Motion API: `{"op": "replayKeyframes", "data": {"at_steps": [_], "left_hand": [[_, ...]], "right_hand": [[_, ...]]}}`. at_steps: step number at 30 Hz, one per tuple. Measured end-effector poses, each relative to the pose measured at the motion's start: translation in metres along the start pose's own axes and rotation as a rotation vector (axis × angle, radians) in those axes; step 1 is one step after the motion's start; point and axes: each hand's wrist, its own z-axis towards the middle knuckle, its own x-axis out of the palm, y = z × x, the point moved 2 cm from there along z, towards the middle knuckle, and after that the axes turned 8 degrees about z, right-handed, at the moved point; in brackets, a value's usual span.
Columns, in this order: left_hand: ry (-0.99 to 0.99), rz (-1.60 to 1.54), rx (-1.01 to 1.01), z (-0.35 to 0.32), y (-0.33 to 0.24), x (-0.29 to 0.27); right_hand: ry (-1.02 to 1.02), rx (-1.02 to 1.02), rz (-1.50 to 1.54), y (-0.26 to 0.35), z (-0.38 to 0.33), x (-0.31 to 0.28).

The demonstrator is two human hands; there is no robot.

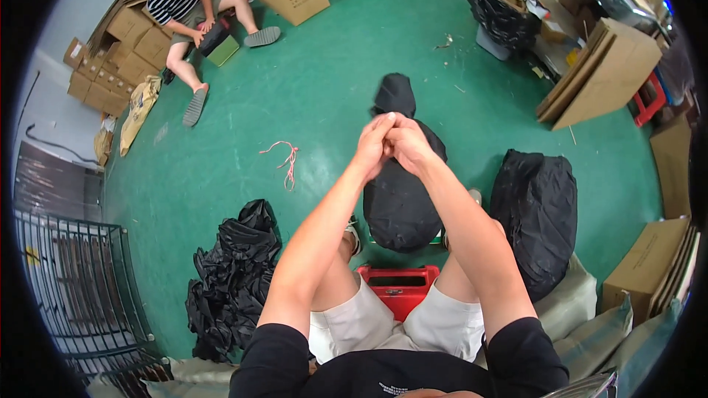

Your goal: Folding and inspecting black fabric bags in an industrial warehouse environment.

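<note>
My left hand [374, 144] and my right hand [410, 141] meet in front of me, fingers bent and pressed together. What they pinch, if anything, is hidden between them. Directly beneath is a filled black bag [402, 210], round and bulging, between my feet. Its narrow top [394, 94] sticks out beyond my fingers, and my hands cover part of the neck. A tangle of pink string [290, 166] lies on the green floor to the left.
A red case [398, 280] stands between my legs. Crumpled black bags [234, 280] lie left, another full black bag [535, 221] right. Far left, a person [181, 0] sits beside a black-and-green box [220, 46]. Flattened cardboard [608, 77] leans at the right; a metal rack [81, 280] stands left.
</note>
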Motion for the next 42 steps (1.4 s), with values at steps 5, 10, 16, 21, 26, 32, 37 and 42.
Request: {"op": "replayKeyframes", "data": {"at_steps": [5,10,16,21,26,32,37,42], "left_hand": [[-0.039,-0.02,-0.203,0.009,0.044,0.009],[-0.1,0.734,-0.154,0.028,0.088,-0.012],[-0.047,1.214,-0.333,0.063,0.118,-0.032],[-0.267,1.248,-0.176,0.134,0.13,-0.035],[-0.238,1.389,-0.227,0.232,0.157,-0.025],[0.468,1.719,-0.306,0.327,0.23,-0.03],[0.959,2.359,0.22,0.339,0.266,-0.001],[0.644,2.194,0.249,0.356,0.249,-0.019]], "right_hand": [[-0.265,0.083,-0.62,-0.005,-0.005,-0.017],[0.02,0.09,-1.617,0.002,-0.031,-0.029],[0.407,0.284,-1.605,-0.003,-0.055,-0.02],[0.35,0.164,-1.616,-0.006,-0.068,-0.007],[0.3,-0.014,-1.659,-0.005,-0.084,-0.025],[0.187,0.113,-1.73,0.031,-0.085,-0.069],[0.098,0.23,-1.761,0.051,-0.078,-0.105],[0.078,0.181,-1.728,0.052,-0.072,-0.101]]}}
